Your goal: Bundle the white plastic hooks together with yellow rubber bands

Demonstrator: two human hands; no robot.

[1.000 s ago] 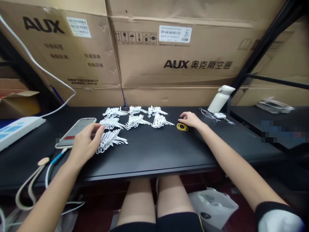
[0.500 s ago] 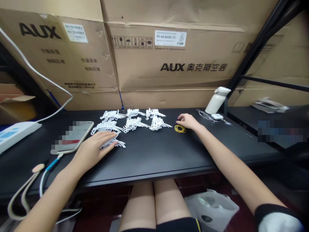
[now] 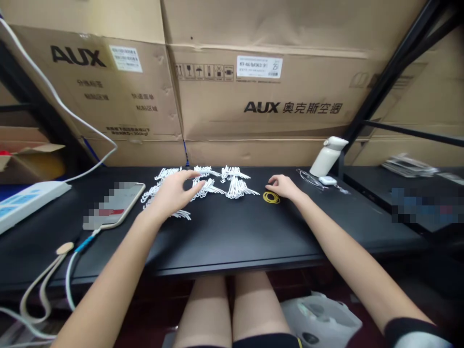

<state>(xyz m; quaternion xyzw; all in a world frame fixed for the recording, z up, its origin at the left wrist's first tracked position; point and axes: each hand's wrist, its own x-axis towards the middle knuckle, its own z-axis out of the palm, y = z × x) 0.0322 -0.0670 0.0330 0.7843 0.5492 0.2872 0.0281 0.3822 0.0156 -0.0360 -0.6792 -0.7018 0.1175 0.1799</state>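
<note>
Several bundles of thin white hooks lie in rows on the black tabletop [image 3: 232, 241]. My left hand [image 3: 174, 191] hovers over the left bundles, thumb and fingers apart, hiding much of them; its fingertips point toward a middle front bundle [image 3: 207, 188]. Further right sit a splayed front bundle [image 3: 237, 187] and a back bundle [image 3: 232, 172]. My right hand [image 3: 284, 187] rests at the far edge of a small pile of yellow rubber bands [image 3: 271, 197]. Its fingers are curled with the tips close together, and whatever may be between them is too small to make out.
A white bottle [image 3: 328, 157], glasses [image 3: 310, 178] and a small white case [image 3: 327, 181] stand back right. On the left are a phone [image 3: 118, 205] on a cable, a strap [image 3: 45, 285] and a power strip [image 3: 29, 200]. Cardboard boxes [image 3: 217, 116] wall the back.
My left hand has moved right and away from me, from the near left bundle toward the middle ones. My right hand stays by the rubber bands. The view has shifted slightly.
</note>
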